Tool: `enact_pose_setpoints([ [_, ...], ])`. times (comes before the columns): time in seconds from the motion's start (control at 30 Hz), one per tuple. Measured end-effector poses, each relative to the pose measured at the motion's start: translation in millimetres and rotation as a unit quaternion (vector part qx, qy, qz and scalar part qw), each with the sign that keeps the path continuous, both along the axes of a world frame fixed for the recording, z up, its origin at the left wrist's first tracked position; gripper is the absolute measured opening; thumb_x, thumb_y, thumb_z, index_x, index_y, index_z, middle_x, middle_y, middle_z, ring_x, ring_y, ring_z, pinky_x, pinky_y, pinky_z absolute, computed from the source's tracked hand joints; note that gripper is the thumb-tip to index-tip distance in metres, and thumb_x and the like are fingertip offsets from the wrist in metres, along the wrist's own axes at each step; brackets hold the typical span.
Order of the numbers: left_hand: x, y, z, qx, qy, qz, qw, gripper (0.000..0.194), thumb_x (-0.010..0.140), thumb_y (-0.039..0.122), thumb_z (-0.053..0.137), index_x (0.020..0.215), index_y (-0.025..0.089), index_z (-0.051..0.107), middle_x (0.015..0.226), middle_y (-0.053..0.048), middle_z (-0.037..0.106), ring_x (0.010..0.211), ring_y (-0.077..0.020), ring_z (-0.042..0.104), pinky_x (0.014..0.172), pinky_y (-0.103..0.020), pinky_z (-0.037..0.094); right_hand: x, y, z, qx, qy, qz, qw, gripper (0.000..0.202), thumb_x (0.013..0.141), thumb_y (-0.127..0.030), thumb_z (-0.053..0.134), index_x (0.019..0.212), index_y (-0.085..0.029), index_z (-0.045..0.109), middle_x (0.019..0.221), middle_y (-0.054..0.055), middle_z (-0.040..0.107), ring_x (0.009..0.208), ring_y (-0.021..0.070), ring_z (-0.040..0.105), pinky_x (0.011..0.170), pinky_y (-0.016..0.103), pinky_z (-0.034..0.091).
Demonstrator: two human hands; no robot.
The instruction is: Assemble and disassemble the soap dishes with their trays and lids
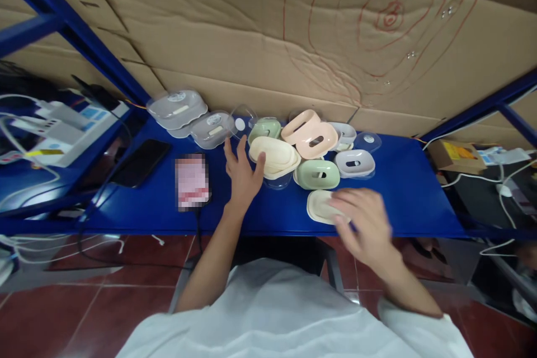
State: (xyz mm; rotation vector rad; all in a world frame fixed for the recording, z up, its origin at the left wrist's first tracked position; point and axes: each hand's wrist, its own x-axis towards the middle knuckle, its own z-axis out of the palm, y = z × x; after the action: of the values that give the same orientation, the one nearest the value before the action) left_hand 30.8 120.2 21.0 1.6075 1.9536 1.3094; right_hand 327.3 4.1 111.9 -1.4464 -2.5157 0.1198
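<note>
My left hand (pixel 243 174) is spread just left of a cream oval dish (pixel 272 155), its thumb near the dish's edge. Blurred by motion, my right hand (pixel 367 224) hovers over the right end of another cream dish (pixel 321 207) by the table's front edge; whether it touches the dish is unclear. Between and behind them lie a green dish (pixel 318 174), a white one (pixel 355 163), stacked peach ones (pixel 315 139) and a second green one (pixel 263 130). Grey dishes with clear lids (pixel 178 109) stand at the back left.
The blue table (pixel 398 196) has a cardboard wall (pixel 235 28) behind it. A black phone (pixel 141 163) and a pixelated pink item (pixel 192 182) with a cable lie left. Blue metal frames and cables flank both sides.
</note>
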Motion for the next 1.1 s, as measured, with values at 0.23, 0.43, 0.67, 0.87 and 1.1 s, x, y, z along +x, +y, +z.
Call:
enact_pose_setpoints([
  [0.23, 35.4, -13.4, -22.7, -0.081, 0.003, -0.094, 0.992, 0.089, 0.099, 0.066, 0.058, 0.172, 0.03, 0.02, 0.18, -0.022, 0.012, 0.167, -0.0458, 0.01, 0.124, -0.083, 0.009, 32.4, 30.3, -93.6, 0.045, -0.018, -0.055, 0.997, 0.056, 0.11, -0.04, 0.048, 0.165, -0.041, 0.041, 0.17, 0.009, 0.043, 0.158, 0.0343, 0.041, 0.127, 0.069, 0.027],
  [0.43, -10.8, -10.6, -8.6, -0.031, 0.081, -0.06, 0.994, 0.077, 0.105, 0.054, 0.048, 0.169, 0.015, 0.029, 0.175, -0.026, 0.025, 0.166, -0.0406, 0.021, 0.13, -0.064, 0.027, 69.0, 53.7, -96.1, 0.163, 0.054, -0.111, 0.979, 0.054, 0.111, -0.039, 0.052, 0.163, -0.025, 0.047, 0.17, 0.018, 0.043, 0.159, 0.0335, 0.041, 0.128, 0.055, 0.026],
  [0.67, -101.8, 44.5, 28.6, -0.15, 0.267, 0.053, 0.95, 0.088, 0.094, 0.039, 0.068, 0.169, 0.011, 0.03, 0.172, -0.03, 0.029, 0.159, -0.0511, 0.028, 0.125, -0.069, 0.028, -32.2, 14.4, -99.0, 0.064, 0.071, 0.032, 0.995, 0.05, 0.111, -0.038, 0.052, 0.161, -0.03, 0.048, 0.173, 0.012, 0.04, 0.162, 0.03, 0.034, 0.129, 0.056, 0.024],
  [0.87, -107.0, 65.7, 31.0, -0.167, 0.291, 0.062, 0.94, 0.079, 0.085, 0.052, 0.079, 0.15, 0.014, 0.056, 0.155, -0.03, 0.048, 0.144, -0.0542, 0.048, 0.115, -0.068, 0.041, -86.3, 16.0, -95.4, 0.008, 0.072, 0.124, 0.99, 0.048, 0.112, -0.039, 0.049, 0.159, -0.03, 0.051, 0.177, 0.007, 0.031, 0.164, 0.029, 0.027, 0.13, 0.058, 0.026],
  [1.1, -109.0, 52.6, 28.7, -0.142, 0.16, 0.087, 0.973, 0.08, 0.081, 0.046, 0.084, 0.149, 0.019, 0.052, 0.144, -0.026, 0.057, 0.127, -0.048, 0.066, 0.105, -0.062, 0.054, -92.3, 23.0, -103.4, -0.012, 0.099, 0.111, 0.989, 0.046, 0.111, -0.036, 0.052, 0.156, -0.027, 0.055, 0.177, 0.011, 0.031, 0.162, 0.0314, 0.031, 0.127, 0.059, 0.033],
])
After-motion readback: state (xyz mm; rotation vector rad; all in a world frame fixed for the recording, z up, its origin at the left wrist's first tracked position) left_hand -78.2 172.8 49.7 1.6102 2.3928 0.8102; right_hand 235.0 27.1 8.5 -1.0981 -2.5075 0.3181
